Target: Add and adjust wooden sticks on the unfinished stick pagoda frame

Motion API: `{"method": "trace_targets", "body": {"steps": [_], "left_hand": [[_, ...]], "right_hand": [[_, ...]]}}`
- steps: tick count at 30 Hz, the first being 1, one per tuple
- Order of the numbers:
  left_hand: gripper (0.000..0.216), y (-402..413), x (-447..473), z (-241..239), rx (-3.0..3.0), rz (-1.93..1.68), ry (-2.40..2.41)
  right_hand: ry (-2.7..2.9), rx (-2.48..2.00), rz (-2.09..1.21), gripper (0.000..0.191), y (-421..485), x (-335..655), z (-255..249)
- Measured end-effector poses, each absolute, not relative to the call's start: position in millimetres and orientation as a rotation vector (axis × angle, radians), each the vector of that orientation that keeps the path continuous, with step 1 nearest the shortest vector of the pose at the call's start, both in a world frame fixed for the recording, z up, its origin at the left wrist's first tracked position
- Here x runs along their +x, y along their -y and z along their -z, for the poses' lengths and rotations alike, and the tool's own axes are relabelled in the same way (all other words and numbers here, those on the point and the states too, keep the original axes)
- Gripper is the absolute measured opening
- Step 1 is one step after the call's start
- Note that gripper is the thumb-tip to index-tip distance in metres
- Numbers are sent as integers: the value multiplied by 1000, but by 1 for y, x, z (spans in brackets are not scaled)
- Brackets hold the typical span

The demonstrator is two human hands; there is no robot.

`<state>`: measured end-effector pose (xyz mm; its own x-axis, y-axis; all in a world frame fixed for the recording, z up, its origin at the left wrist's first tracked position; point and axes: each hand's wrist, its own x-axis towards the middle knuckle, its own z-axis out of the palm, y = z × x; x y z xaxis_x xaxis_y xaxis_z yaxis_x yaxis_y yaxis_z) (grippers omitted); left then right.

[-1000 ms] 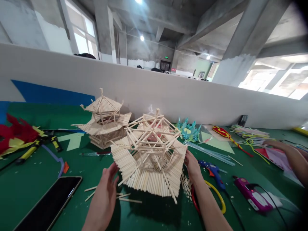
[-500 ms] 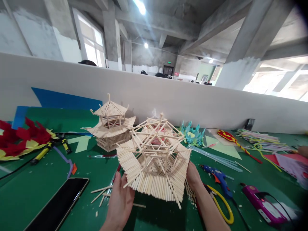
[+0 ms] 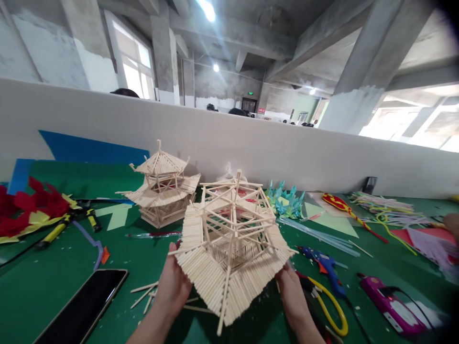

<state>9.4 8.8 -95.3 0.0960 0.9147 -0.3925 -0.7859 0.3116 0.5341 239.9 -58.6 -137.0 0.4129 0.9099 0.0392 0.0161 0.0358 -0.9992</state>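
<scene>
A pavilion model (image 3: pixel 215 282) of thin wooden sticks is between my two hands, its stick-covered lower roof tilted toward me and its upper roof still a bare frame. My left hand (image 3: pixel 175 282) grips it under the left side, fingers partly hidden beneath the roof. On the opposite side my right hand (image 3: pixel 292 286) holds it, fingertips also hidden under the edge. Behind it to the left stands a second stick pavilion (image 3: pixel 161 191) with a covered, pointed top roof. Loose sticks (image 3: pixel 143 294) lie beside my left wrist.
A phone (image 3: pixel 84 306) lies at front left. To the right are a blue glue gun (image 3: pixel 324 265), yellow-handled pliers (image 3: pixel 333 306) and a purple device (image 3: pixel 390 306) with a cable. Clear glue sticks (image 3: pixel 319 236) and a blue-green paper piece (image 3: pixel 285 199) lie further back. A white partition (image 3: pixel 304 153) closes off the far side.
The held pavilion has turned, so a roof corner now points toward me where a flat side did before. Both hands have shifted along with it, still holding its sides.
</scene>
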Motion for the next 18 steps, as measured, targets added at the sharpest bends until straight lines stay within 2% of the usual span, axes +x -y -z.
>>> {"method": "trace_targets", "body": {"steps": [6, 10, 14, 18], "left_hand": [[32, -32, -2, 91, 214, -1251, -741], [31, -42, -6, 92, 226, -1236, -742], [31, -45, -9, 94, 242, -1226, -753], [31, -45, -11, 97, 269, -1235, -772]], "right_hand": [[798, -1452, -733, 32, 78, 223, 168], [1136, -1536, -579, 31, 82, 223, 171], [1562, -1742, -252, 23, 77, 231, 170], [1649, -1814, -152, 21, 72, 241, 167]]}}
